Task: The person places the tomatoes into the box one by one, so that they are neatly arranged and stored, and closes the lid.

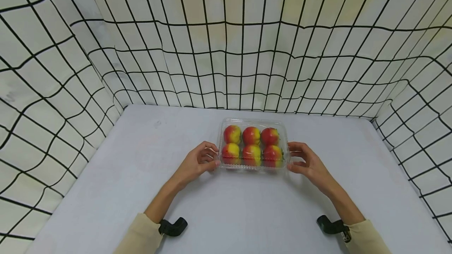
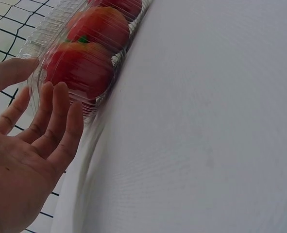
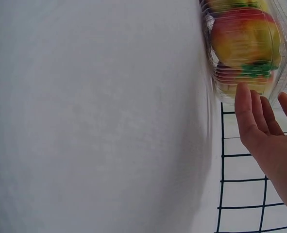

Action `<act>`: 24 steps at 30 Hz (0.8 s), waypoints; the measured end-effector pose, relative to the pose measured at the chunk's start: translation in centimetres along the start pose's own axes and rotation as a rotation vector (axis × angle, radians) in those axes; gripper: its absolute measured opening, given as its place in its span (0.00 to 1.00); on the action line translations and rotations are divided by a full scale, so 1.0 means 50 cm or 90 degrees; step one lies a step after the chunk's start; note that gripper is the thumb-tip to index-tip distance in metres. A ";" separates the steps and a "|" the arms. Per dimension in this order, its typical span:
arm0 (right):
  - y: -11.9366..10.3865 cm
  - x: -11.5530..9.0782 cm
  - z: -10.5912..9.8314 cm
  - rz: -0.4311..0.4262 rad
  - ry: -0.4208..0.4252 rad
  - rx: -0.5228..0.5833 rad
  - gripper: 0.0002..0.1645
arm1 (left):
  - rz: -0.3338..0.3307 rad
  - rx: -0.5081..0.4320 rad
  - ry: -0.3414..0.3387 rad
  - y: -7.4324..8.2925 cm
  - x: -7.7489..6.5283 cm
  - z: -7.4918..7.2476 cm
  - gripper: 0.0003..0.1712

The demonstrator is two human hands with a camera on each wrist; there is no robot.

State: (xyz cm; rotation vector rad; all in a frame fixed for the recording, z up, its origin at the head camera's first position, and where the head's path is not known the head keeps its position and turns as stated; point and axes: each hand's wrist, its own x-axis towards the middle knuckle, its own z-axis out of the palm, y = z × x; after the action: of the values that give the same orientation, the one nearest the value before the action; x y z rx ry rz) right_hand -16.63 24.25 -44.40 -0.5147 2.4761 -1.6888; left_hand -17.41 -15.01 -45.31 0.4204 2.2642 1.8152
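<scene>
A clear plastic fruit box [image 1: 252,124] with its lid down lies on the white table, holding several red-and-yellow, apple-like fruits [image 1: 251,135] in two rows. My left hand [image 1: 199,160] holds its left end, thumb at the front corner and curved fingers along the side. In the left wrist view the thumb [image 2: 22,70] meets the box's rim, and the other fingertips overlap the end wall. At the opposite end my right hand [image 1: 307,162] holds the box the same way. Green leaves [image 3: 255,69] show on a fruit through the plastic in the right wrist view.
Beyond the table [image 1: 226,214] a black grid net [image 1: 226,54] hangs before a pale wall and runs along both sides. Each wrist wears a black mount, one by the left sleeve [image 1: 141,234] and one by the right sleeve [image 1: 367,238].
</scene>
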 end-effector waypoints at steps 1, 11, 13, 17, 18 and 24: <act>-0.001 0.000 0.000 0.006 -0.001 0.001 0.38 | -0.003 -0.012 -0.005 0.000 0.000 0.000 0.23; -0.002 0.000 -0.005 0.066 -0.055 0.049 0.39 | -0.008 -0.055 -0.040 0.006 0.000 -0.002 0.22; 0.002 0.002 -0.007 0.066 -0.071 0.048 0.38 | -0.010 -0.058 -0.048 0.007 -0.001 -0.002 0.22; 0.010 0.004 -0.009 0.065 -0.091 0.051 0.38 | -0.019 -0.063 -0.058 0.010 -0.003 -0.002 0.22; 0.011 0.004 -0.009 0.066 -0.094 0.051 0.38 | -0.019 -0.063 -0.060 0.012 -0.003 -0.002 0.22; 0.007 0.004 -0.008 0.090 -0.099 0.057 0.39 | -0.025 -0.064 -0.060 0.011 -0.001 -0.001 0.22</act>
State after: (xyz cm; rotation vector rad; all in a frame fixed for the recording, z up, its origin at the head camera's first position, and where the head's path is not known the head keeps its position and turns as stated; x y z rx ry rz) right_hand -16.98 24.66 -44.57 -0.4321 2.2608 -1.6295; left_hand -17.30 -14.96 -44.77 0.4311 2.0954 1.8401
